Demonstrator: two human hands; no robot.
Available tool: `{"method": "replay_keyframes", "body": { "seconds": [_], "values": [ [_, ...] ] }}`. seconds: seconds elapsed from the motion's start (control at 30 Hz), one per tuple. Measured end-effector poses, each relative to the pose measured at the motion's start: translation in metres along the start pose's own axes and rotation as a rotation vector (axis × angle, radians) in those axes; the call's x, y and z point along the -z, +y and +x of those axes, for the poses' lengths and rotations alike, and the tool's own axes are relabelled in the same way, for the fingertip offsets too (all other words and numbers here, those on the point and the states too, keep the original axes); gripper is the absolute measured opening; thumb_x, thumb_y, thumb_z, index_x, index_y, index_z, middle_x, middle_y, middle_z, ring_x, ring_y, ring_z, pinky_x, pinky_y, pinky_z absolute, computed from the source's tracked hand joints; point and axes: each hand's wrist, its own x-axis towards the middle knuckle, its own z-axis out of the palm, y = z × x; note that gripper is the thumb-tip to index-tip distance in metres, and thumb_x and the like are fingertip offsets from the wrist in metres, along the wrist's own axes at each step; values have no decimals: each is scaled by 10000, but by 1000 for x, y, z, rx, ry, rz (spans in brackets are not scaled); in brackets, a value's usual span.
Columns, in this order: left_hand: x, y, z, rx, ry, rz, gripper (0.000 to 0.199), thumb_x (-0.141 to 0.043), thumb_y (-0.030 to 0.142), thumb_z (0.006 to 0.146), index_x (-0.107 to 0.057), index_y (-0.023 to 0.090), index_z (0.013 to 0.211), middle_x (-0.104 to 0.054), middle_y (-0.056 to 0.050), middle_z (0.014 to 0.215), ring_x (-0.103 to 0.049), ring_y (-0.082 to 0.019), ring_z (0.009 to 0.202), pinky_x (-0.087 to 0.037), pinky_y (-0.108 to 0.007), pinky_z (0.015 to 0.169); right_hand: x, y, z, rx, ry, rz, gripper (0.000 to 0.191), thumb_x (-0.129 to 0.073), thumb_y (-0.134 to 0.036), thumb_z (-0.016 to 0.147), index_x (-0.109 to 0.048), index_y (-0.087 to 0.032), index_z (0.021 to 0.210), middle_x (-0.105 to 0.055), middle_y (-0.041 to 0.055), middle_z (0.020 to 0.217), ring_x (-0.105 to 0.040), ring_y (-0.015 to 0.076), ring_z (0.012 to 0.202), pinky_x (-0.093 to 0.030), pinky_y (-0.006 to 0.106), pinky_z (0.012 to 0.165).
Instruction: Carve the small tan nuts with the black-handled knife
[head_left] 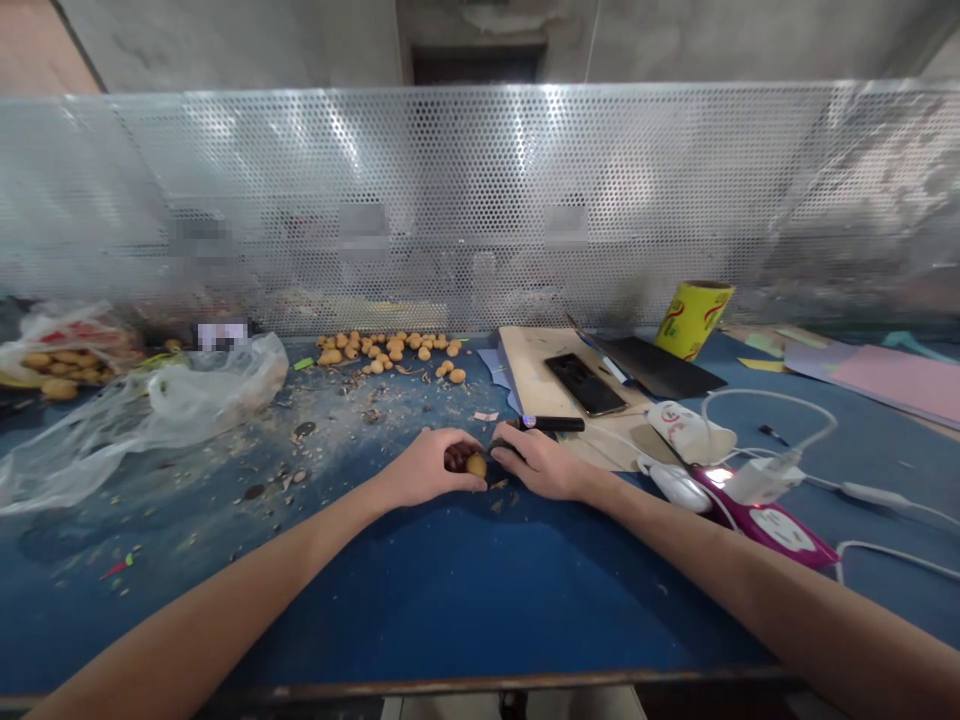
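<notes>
Near the middle of the blue table (pixel 450 600), my left hand (pixel 435 467) curls around a small round yellow-brown fruit or nut (pixel 476 465), held near the thumb and fingertips. Just to its right, my right hand (pixel 540 460) is closed around a small dark object (pixel 507 447), partly hidden by the fingers. Both hands are close together, low over the tabletop. Behind them lies a group of similar round yellow-brown pieces (pixel 397 347). A black cylindrical item (pixel 559 424) lies just beyond my right hand.
Clear plastic bags (pixel 217 395) and a bag of round pieces (pixel 67 365) lie left, with scattered crumbs. Rightward are a phone (pixel 585 384) on a board, a yellow roll (pixel 694 320), a purple power strip (pixel 787 530) and white cables. A perforated metal panel (pixel 465 200) stands behind.
</notes>
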Motion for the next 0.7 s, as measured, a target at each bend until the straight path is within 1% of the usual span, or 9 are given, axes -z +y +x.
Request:
{"method": "replay_keyframes", "body": {
  "seconds": [0.07, 0.2, 0.4, 0.53, 0.7],
  "values": [
    [-2, -1, 1, -8, 19, 22, 456, -767, 482, 678, -668, 182, 1008, -663, -38, 885, -598, -160, 725, -483, -284, 664, 0, -2, 0, -1, -8, -12, 160, -337, -313, 1000, -450, -216, 942, -566, 15, 790, -549, 171, 703, -342, 280, 636],
    [-5, -2, 0, -21, 45, 23, 420, -757, 512, 688, -651, 177, 919, -635, -6, 777, -567, -140, 656, -450, -260, 614, -3, -5, 1, -7, -1, -44, 171, -334, -319, 1003, -434, -219, 906, -537, -1, 731, -521, 161, 652, -298, 275, 601],
    [-8, 0, -1, -60, 113, 86, 396, -756, 513, 695, -631, 182, 871, -597, -4, 815, -532, -129, 652, -430, -260, 621, -8, -1, 4, 40, -2, -104, 194, -325, -327, 1009, -439, -216, 899, -522, -10, 687, -480, 148, 591, -248, 280, 568],
    [-8, -1, 0, -69, 111, 96, 376, -762, 496, 699, -635, 186, 870, -597, -4, 831, -532, -131, 665, -425, -262, 634, -7, 2, 4, 74, -14, -118, 208, -322, -322, 1008, -445, -217, 878, -521, -11, 665, -467, 145, 573, -234, 284, 557],
    [-8, -1, 1, -72, 124, 145, 375, -770, 493, 689, -631, 185, 851, -585, -1, 792, -521, -137, 662, -414, -265, 631, -7, 0, 5, 61, -2, -126, 203, -330, -314, 1005, -437, -220, 861, -517, -11, 660, -459, 146, 569, -226, 284, 549]
  ]
}}
